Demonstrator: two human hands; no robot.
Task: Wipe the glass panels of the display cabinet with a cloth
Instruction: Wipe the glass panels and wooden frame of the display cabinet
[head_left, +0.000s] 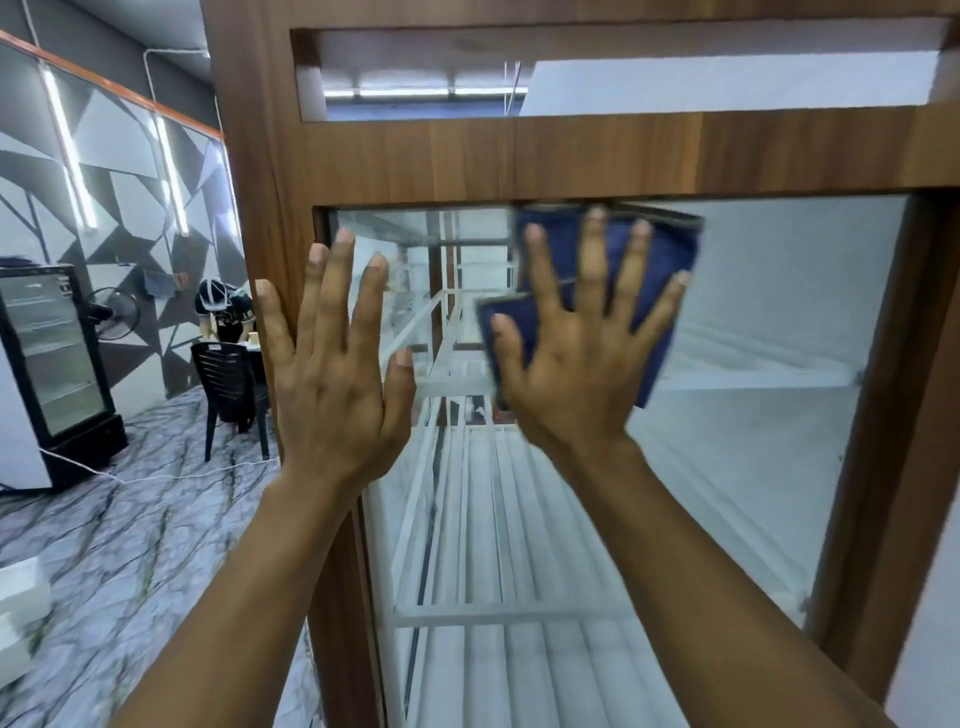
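right hand (571, 358) at frame centre-right, fingers spread wide and straight, pressing blue cloth (670, 270) flat against glass panel (753, 364) near its top edge — cloth and hand motion-blurred. left hand (332, 364) at centre-left, fingers straight and splayed, flat on wooden cabinet frame (467, 156) and left edge of glass, holding nothing. far left: glass-door fridge (52, 358), black chair (228, 384), seated person (221, 312) — marbled floor (130, 519) below.
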